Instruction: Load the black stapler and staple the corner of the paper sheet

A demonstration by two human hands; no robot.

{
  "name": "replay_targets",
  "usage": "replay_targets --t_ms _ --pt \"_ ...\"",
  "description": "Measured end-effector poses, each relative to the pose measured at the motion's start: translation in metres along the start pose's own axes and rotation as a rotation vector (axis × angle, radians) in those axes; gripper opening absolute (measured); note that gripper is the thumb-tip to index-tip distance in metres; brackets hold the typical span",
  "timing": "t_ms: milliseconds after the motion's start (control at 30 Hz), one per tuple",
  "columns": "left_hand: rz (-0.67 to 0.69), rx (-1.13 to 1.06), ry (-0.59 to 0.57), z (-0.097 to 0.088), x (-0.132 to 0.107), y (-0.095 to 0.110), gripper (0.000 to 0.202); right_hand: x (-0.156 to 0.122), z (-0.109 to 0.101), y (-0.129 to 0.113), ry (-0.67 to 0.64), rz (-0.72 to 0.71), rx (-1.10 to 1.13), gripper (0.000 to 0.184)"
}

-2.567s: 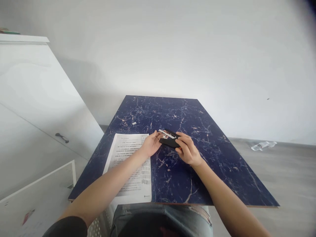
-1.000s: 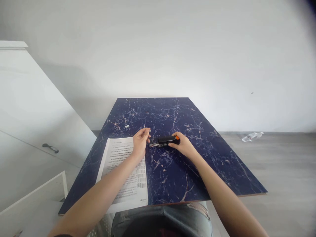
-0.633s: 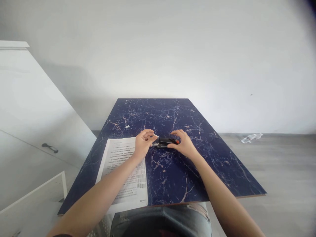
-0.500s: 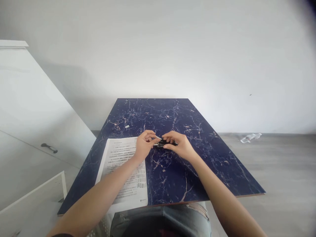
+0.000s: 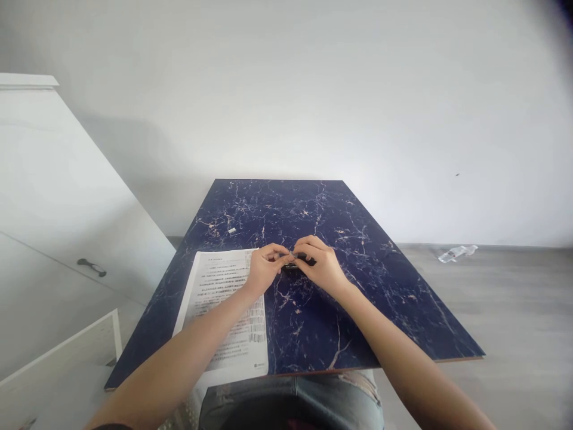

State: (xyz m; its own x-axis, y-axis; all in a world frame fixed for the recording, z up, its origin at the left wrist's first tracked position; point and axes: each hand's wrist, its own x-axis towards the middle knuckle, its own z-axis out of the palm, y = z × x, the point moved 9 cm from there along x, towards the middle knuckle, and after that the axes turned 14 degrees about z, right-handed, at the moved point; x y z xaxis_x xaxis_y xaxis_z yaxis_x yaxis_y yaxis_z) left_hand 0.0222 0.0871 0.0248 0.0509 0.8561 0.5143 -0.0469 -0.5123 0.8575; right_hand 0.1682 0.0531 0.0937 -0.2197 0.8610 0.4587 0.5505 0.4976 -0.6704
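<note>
Where the stapler (image 5: 307, 258) is: about the middle of the desk (image 5: 358, 322), right of the paper (image 5: 219, 278) — mostly hidden, so cannot tell if it rests there.
Grey strip (image 5: 292, 256): by the stapler, where the fingertips meet.
Left hand (image 5: 264, 267): thumb and finger pinched on the strip.
Right hand (image 5: 324, 267): curled about the stapler, fingertips at the strip — cannot tell which it grips.
Paper: printed, reaching the desk's near edge.
White piece (image 5: 231, 230): beyond the paper, towards the desk's left edge.
</note>
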Motion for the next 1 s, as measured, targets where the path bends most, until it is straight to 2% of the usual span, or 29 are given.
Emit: replay_targets --t_ms 100,167,233,333,400,467,533,633,767,867,933,1000 --pt "0.014 -0.02 0.001 -0.001 0.002 0.006 0.029 0.007 -0.009 -0.001 0.046 -0.004 -0.046 0.013" --pt "0.024 -0.031 0.004 -0.003 0.003 0.01 0.029 0.021 -0.026 0.023 0.104 0.093 -0.051 0.015" --pt "0.029 -0.031 0.004 -0.005 0.005 0.013 0.029 0.038 -0.048 0.068 0.153 0.257 -0.035 0.021" --pt "0.026 -0.026 0.011 -0.007 0.006 0.014 0.03 0.057 -0.076 0.161 0.145 0.559 -0.132 0.022" --pt "0.02 -0.029 0.013 -0.007 0.007 0.012 0.03 0.059 -0.097 0.22 0.205 0.735 -0.154 0.024" --pt "0.023 -0.027 0.012 -0.007 0.007 0.011 0.03 0.058 -0.109 0.26 0.254 0.819 -0.104 0.031" --pt "0.031 -0.022 0.018 -0.008 0.007 0.01 0.03 0.058 -0.109 0.285 0.249 0.861 -0.048 0.034" --pt "0.035 -0.009 0.025 -0.01 0.007 0.009 0.029 0.062 -0.098 0.297 0.169 0.868 -0.012 0.036" --pt "0.034 -0.003 0.03 -0.01 0.007 0.009 0.032 0.063 -0.082 0.293 0.061 0.886 -0.088 0.033" --pt "0.032 0.012 0.046 -0.011 0.008 0.011 0.037 0.057 -0.082 0.288 0.101 0.91 -0.161 0.03" --pt "0.033 0.03 0.065 -0.013 0.008 0.012 0.04 0.054 -0.085 0.281 0.151 0.888 -0.126 0.03" --pt "0.03 0.045 0.086 -0.015 0.007 0.012 0.042 0.053 -0.097 0.266 0.284 0.814 -0.067 0.031"
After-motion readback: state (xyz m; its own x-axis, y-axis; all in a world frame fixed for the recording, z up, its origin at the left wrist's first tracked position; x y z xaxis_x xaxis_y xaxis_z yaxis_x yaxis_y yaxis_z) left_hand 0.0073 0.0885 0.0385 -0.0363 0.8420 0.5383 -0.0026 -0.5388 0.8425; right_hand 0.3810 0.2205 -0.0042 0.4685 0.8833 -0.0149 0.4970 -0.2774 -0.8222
